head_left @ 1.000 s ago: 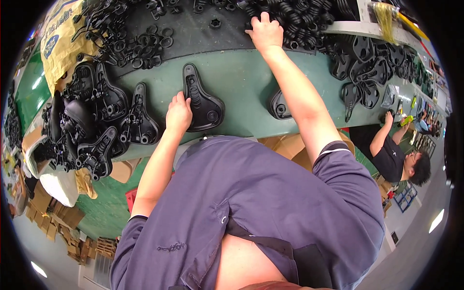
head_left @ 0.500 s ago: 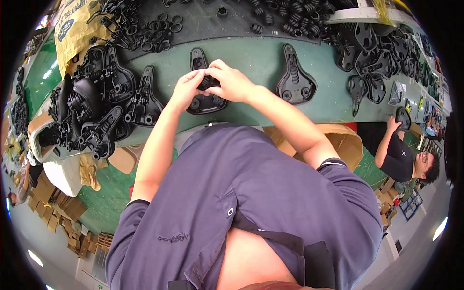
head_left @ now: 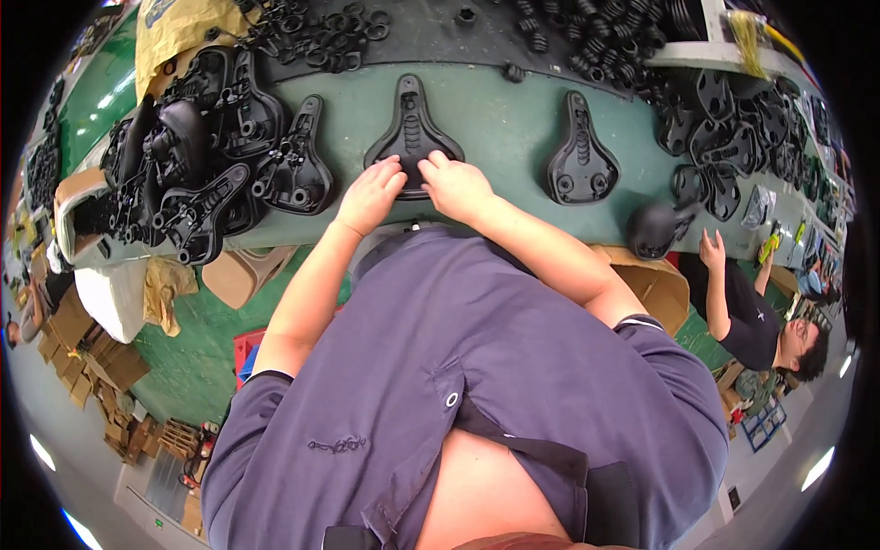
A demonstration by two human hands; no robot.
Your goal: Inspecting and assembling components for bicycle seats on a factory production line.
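An upturned black bicycle saddle [head_left: 412, 137] lies before me on the green table, its nose pointing away. At its wide near end, my left hand [head_left: 372, 194] has its fingers curled against the left side. My right hand [head_left: 455, 189] grips the right side, fingers bent inward. The two hands are apart, and they hide the saddle's rear corners. Whether a small part sits under the fingertips is hidden. Another upturned saddle [head_left: 583, 151] lies to the right. One with metal fittings [head_left: 298, 160] lies to the left, beside a heap of saddles [head_left: 197, 137].
Black rings [head_left: 353, 27] and ribbed coil-like parts [head_left: 605, 41] cover the dark mat at the back. More saddle pieces [head_left: 724, 128] are piled at the right. A co-worker's hand [head_left: 712, 249] is near a saddle [head_left: 653, 229] at the table's right edge. A cardboard box [head_left: 655, 289] stands below.
My hands have separated from their pinch over the saddle and come down to its wide end. The co-worker has let go of a saddle, now on the table. The view has shifted slightly.
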